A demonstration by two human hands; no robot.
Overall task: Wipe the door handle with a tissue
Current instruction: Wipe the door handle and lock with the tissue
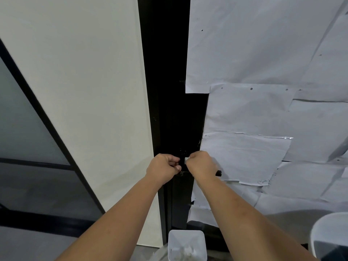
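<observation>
Right hand (200, 163) pinching tissue (186, 159) at black door handle (218, 173), left hand (163, 168) fisted beside, white bin (186, 243) below

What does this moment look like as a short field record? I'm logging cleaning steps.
left hand: closed, at the dark door edge
right hand: closed, pinching a small white tissue
door handle: dark, only its tip shows past the right wrist
door: covered with taped white paper sheets
bin: white, below the hands, crumpled tissues inside
wiping contact: cannot tell
</observation>
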